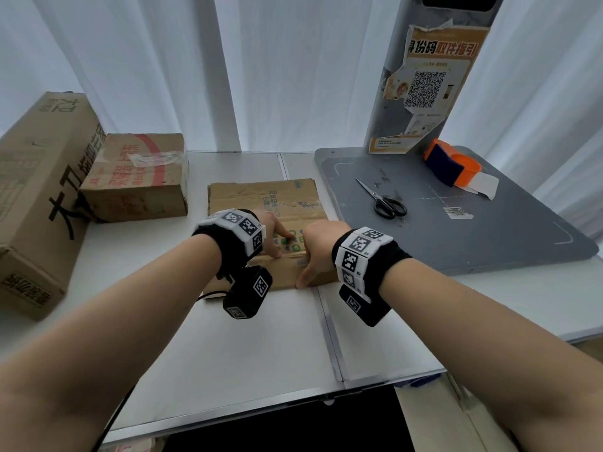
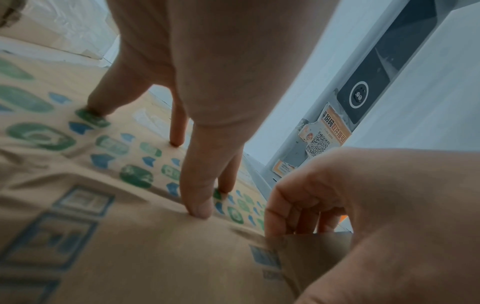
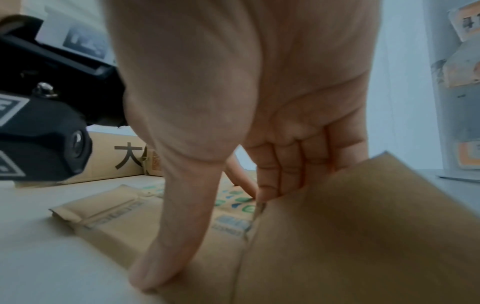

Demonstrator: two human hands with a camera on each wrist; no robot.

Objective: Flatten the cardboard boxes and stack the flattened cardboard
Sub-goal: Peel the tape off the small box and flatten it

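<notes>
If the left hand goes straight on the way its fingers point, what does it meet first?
The left hand already presses its fingertips on the flattened cardboard. Sliding on, it probably meets only this sheet's far part, then bare table; depth is unclear.

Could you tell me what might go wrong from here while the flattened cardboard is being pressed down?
1. The right hand grips a raised flap; once released it may spring up, leaving the flattened cardboard uneven.
2. The left hand presses with fingertips only, so the sheet could slide on the smooth table.
3. Two boxes stand unflattened nearby, crowding room for a stack.
</notes>
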